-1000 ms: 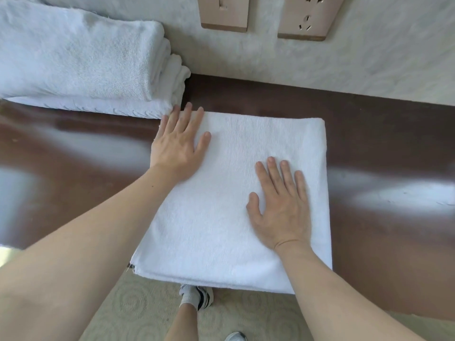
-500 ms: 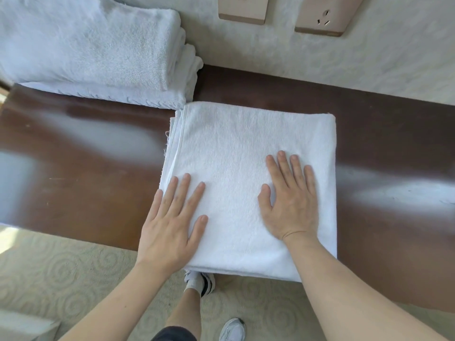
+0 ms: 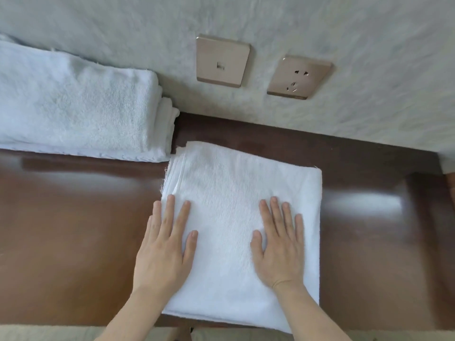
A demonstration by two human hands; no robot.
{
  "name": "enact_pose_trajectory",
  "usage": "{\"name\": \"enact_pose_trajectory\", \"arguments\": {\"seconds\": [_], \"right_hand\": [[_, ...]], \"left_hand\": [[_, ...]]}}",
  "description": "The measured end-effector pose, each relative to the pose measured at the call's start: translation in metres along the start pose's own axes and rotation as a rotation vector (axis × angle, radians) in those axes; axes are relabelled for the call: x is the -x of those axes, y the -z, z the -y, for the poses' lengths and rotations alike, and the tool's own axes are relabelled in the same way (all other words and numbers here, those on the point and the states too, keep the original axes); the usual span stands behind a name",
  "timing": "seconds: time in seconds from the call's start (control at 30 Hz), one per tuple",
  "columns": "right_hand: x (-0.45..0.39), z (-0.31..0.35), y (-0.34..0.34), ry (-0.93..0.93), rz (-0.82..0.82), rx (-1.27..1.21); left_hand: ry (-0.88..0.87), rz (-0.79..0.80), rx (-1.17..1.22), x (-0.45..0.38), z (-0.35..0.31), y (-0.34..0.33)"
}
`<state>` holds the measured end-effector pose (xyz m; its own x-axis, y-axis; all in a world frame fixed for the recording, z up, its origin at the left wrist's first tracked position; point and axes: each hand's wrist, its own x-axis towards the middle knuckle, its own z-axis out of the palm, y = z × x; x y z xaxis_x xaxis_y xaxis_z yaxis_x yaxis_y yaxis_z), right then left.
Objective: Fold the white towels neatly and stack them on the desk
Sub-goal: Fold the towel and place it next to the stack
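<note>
A folded white towel (image 3: 236,217) lies at the front edge of the dark wooden desk (image 3: 73,230), its near edge overhanging slightly. The left hand (image 3: 165,249) rests flat with fingers spread on the towel's left edge, and the right hand (image 3: 280,247) presses flat, fingers extended, nearer its right side. A stack of folded towels (image 3: 73,107) sits at the back left corner against the wall. The terry cloth looks soft, light and floppy; lifting it probably calls for sliding both hands under 2 opposite edges so the layers stay aligned
</note>
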<state>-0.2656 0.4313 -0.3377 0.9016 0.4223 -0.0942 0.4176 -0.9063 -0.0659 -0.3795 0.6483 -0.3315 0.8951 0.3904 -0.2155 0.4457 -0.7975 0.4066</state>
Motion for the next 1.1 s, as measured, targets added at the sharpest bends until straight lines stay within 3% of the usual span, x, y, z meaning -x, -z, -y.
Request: {"name": "enact_pose_trajectory", "arguments": {"seconds": [0.4,0.5,0.77,1.0,1.1], "right_hand": [[-0.014,0.010,0.001,-0.437,-0.062,-0.089],[-0.030,0.008,0.009,-0.352,-0.063,-0.119],[-0.123,-0.043,0.015,0.220,-0.018,-0.069],[-0.101,-0.035,0.009,-0.017,-0.044,-0.063],[-0.093,-0.030,0.008,-0.107,-0.030,-0.065]], "left_hand": [[-0.381,0.072,-0.067,-0.140,-0.031,0.017],[-0.470,0.080,-0.082,-0.170,-0.039,0.021],[-0.734,0.108,-0.111,-0.222,-0.054,0.024],[-0.892,0.098,-0.167,-0.252,-0.068,0.020],[-0.994,-0.045,-0.213,-0.253,-0.077,0.018]]}}
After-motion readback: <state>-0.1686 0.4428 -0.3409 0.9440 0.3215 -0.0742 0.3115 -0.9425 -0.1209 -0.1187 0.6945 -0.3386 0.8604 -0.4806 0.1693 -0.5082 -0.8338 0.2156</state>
